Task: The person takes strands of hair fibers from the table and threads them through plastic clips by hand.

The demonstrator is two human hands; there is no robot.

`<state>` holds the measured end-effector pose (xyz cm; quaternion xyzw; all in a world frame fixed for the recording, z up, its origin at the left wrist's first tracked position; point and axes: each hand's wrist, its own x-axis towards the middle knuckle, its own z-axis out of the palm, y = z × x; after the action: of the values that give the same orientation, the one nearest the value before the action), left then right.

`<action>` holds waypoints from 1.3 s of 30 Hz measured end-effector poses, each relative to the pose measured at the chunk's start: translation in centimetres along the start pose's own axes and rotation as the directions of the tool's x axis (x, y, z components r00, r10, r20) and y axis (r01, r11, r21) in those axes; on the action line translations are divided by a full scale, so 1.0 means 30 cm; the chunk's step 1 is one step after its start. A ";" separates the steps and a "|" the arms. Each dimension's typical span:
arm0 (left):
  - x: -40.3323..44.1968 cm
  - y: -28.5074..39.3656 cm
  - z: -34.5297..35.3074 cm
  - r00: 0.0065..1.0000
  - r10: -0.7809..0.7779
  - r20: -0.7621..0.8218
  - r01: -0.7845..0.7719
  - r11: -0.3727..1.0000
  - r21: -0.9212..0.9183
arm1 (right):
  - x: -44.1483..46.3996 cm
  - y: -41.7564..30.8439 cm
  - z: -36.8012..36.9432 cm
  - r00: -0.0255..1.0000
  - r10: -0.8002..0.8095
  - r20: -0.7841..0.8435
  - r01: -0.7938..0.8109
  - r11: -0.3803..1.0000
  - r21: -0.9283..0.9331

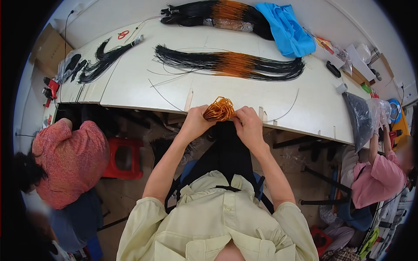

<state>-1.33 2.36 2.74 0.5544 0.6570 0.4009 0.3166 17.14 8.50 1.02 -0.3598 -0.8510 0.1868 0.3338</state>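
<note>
At the table's front edge, my left hand [197,125] is closed around a bundle of orange-brown wire loops [220,109], their bent ends pointing up. Against the right side of the bundle, my right hand [248,126] is closed in a pinch. A thin black wire [291,109] runs from beside my right hand and curves up over the table. Another thin wire end [165,96] reaches out past my left hand. Behind the loops, a long bundle of black wires with an orange middle [235,65] lies across the table.
At the back lie a thicker wire bundle [235,9] and a blue cloth or bag [285,28]. A black wire bunch [104,58] and red scissors [123,34] are on the left. People sit at left [72,161] and right [379,174]. A red stool [124,158] stands below.
</note>
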 end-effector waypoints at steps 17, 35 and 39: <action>-0.199 -0.077 0.102 0.969 -0.154 -0.195 0.062 0.910 -0.410 | -0.181 -0.081 0.169 0.711 0.572 0.409 -0.371 -0.190 0.909; -0.086 -0.017 0.179 0.968 -0.249 -0.014 0.208 0.836 -0.508 | -0.255 -0.053 0.157 0.783 0.478 0.397 -0.522 0.158 0.838; -0.107 -0.023 0.190 0.958 -0.069 -0.277 -0.113 0.799 -0.591 | -0.170 -0.083 -0.004 0.874 0.472 0.116 -0.434 0.649 0.625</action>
<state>3.86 0.16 -0.67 0.3694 0.5277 0.6675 0.3736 18.66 3.08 0.29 -0.4318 -0.6101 0.5291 0.4017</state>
